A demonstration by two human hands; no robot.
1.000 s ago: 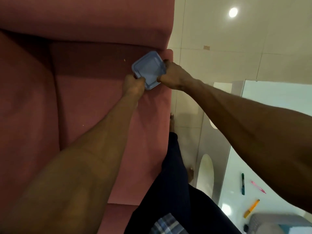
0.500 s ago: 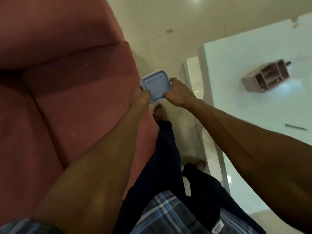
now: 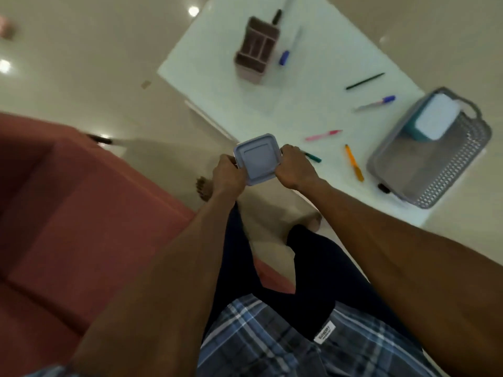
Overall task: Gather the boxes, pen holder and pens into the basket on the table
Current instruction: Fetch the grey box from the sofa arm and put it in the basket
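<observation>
The blue box (image 3: 258,159) was gripped on opposite sides by the left hand (image 3: 228,174) and right hand (image 3: 294,170). The basket (image 3: 430,170) sat on the bench (image 3: 299,85) at three o'clock of it.

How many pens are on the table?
7: black pen behind the pen holder, blue pen beside it, dark pen, purple-capped pen, pink pen, orange pen, green pen. More may be hidden.

A small box (image 3: 257,159) sits between the left hand (image 3: 227,174) and right hand (image 3: 295,168), held in front of the person with the sofa (image 3: 81,213) to the left. On the tabletop (image 3: 313,77) ahead, the pen holder (image 3: 257,50) stands at the far side, the basket (image 3: 432,151) at the right with 1 box (image 3: 432,118) inside, and pens (image 3: 353,161) lie scattered between them.
</observation>
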